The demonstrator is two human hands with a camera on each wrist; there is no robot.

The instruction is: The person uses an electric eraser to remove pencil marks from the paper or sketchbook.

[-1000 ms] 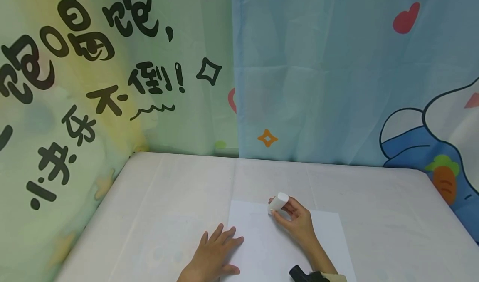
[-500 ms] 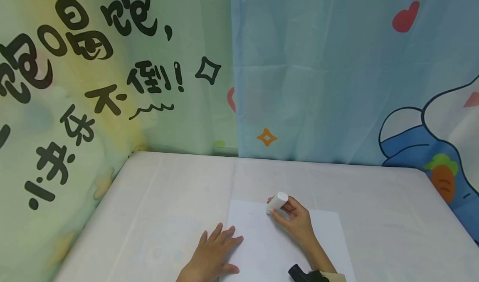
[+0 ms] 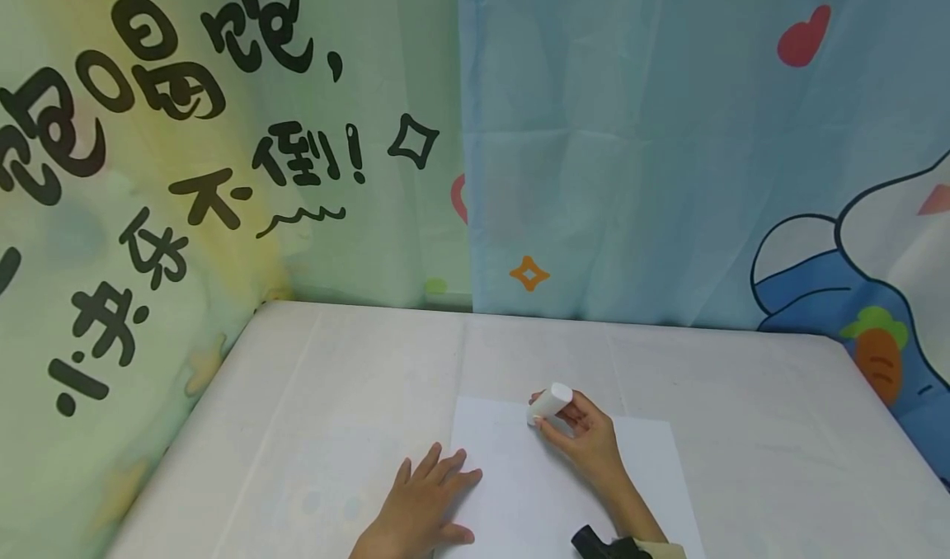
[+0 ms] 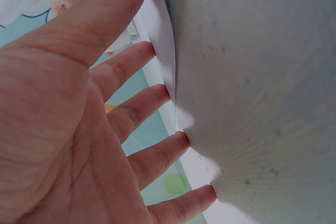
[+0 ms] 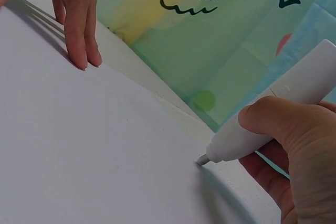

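My right hand (image 3: 586, 439) holds a thick white pen-shaped electric eraser (image 3: 551, 402), gripped between thumb and fingers. In the right wrist view, the eraser (image 5: 262, 114) leans to the upper right; its tapered nose ends in a small grey tip that appears to touch the paper (image 5: 105, 145). The white sheet (image 3: 512, 476) lies on the table below both hands. My left hand (image 3: 423, 501) rests at the sheet's left edge with fingers spread. In the left wrist view, the left hand's fingers (image 4: 157, 156) are straight, their tips against the white surface.
A white cloth covers the table (image 3: 356, 361). Behind it hang a green curtain (image 3: 386, 237) with dark lettering and a blue curtain (image 3: 631, 171) with printed shapes. A black strap or device (image 3: 609, 545) sits on my right wrist beside a light sleeve (image 3: 664, 550).
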